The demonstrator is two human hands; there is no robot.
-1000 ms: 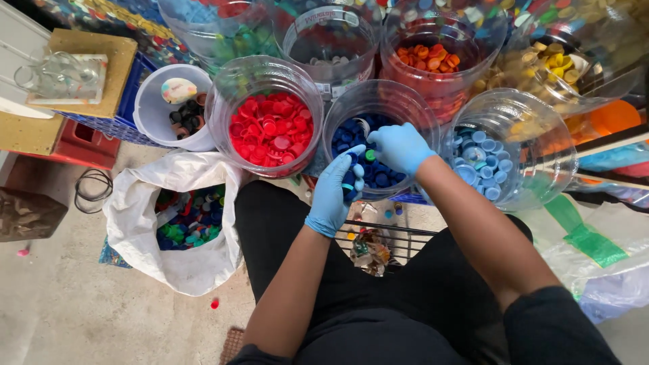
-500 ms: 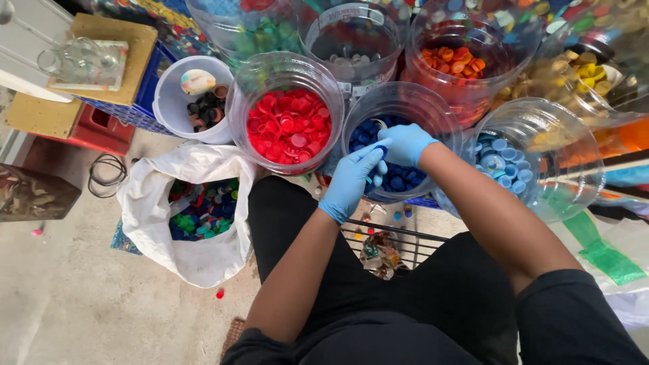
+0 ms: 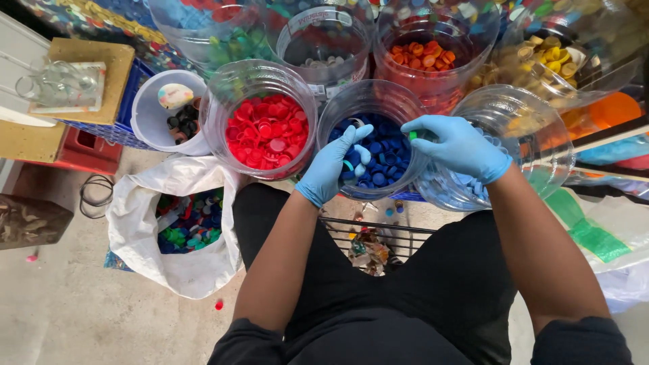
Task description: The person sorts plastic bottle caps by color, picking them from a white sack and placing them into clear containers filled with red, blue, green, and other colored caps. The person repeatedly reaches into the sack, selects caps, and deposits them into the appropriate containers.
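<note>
hands over middle jar (bag lower left).

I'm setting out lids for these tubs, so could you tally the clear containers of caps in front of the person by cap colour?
Red caps: 1
Dark blue caps: 1
Light blue caps: 1
Orange caps: 1
Yellow caps: 1
Green caps: 1
Pale caps: 1
Total: 7, leaving out the white bucket.
</note>
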